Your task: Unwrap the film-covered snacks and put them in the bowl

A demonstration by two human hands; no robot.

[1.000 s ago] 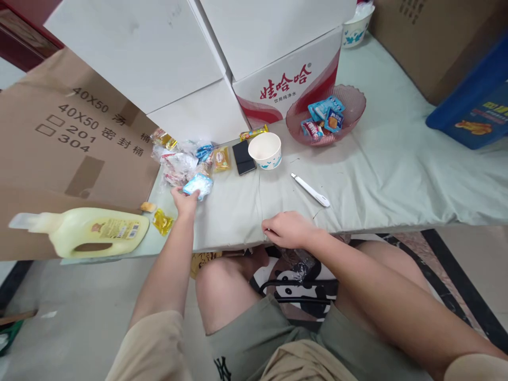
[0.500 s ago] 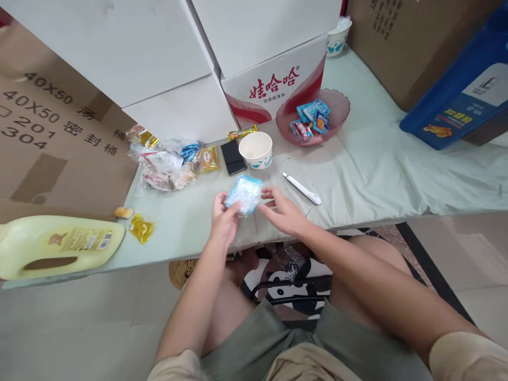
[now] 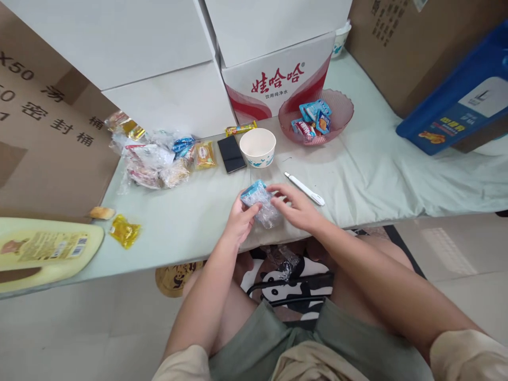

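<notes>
My left hand (image 3: 239, 221) grips a small blue packet in bubble wrap (image 3: 262, 205), its thumb pressed on the near face. The clear wrap hangs loose toward the table's front edge, and the blue shows along the top. At the packet's right side is my right hand (image 3: 297, 208), fingers apart, their tips at or against the wrap; firm contact cannot be made out. Just beyond the hands stands a white paper bowl (image 3: 257, 145) with a blue leaf print. A white utility knife (image 3: 305, 189) lies right of it, and a black phone (image 3: 232, 154) lies left.
A pink glass bowl (image 3: 286, 119) holds several snack packets. Wrapped snacks and wrappers (image 3: 148, 161) are heaped at left, near a yellow wrapper (image 3: 125, 230) and a pale yellow jug (image 3: 51, 248). White cartons (image 3: 278, 87) line the back; a blue container (image 3: 448, 106) leans at right.
The packet has turned from facing up to a tilted position, with its bubble wrap now hanging down. Both hands have shifted slightly right and nearer. The camera view has swung a little.
</notes>
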